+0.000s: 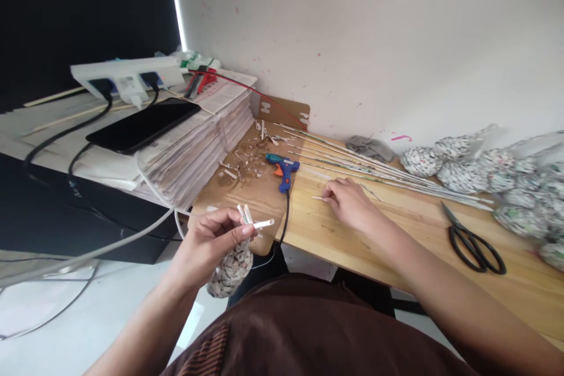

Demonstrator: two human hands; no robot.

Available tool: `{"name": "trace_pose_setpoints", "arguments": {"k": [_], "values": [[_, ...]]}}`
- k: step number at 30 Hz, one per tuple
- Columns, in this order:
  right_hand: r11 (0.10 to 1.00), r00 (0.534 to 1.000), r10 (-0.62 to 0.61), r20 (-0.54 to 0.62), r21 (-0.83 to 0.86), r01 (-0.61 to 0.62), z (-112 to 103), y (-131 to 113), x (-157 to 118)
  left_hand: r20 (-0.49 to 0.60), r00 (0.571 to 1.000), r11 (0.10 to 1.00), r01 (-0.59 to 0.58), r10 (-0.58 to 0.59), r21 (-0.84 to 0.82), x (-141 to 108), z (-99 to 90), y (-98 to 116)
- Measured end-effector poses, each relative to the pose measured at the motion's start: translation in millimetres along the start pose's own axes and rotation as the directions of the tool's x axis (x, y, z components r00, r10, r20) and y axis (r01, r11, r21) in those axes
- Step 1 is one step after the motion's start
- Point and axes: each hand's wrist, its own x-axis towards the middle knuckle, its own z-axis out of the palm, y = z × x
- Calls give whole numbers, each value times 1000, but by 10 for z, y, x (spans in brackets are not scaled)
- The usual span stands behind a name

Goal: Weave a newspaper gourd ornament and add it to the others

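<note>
Toward seven o'clock from the middle of your view, just off the near edge of the bench (423,211), is the woven paper piece (231,270), with white rolled-paper ends (263,224) poking out at its top. Your left hand (211,241) has its grip closed there, thumb and fingers pinching the base of those ends. Expect the piece to be light and dry, unlikely to slip, its weave firm with a little give; the hollow ends look stiff but would probably crease if squeezed hard. Hold it at the neck, where the strands gather. Toward four o'clock, your right hand (348,202) has its fingertips drawn together on a thin white stick (317,198), likely bendable, so pinch lightly. Near the centre, a blue glue gun (286,179) lies at the edge of the brown cardboard (259,191). Long paper sticks (434,186) stretch toward three o'clock, and black-handled scissors (460,226) lie nearer four.
</note>
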Motion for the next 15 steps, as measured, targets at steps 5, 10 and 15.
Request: {"name": "trace_pose_setpoints", "arguments": {"k": [5,10,15], "values": [[948,970,-231,-74,205,242,-272,-387,-340,5,1000,1000,3,-3,21,-12,116,-8],[837,843,-475,-250,166,521,-514,-725,-600,22,1000,998,-24,23,61,-29,185,-9],[809,781,-572,-249,-13,588,-529,-745,-637,53,998,997,-42,38,72,-59,230,25]]}}
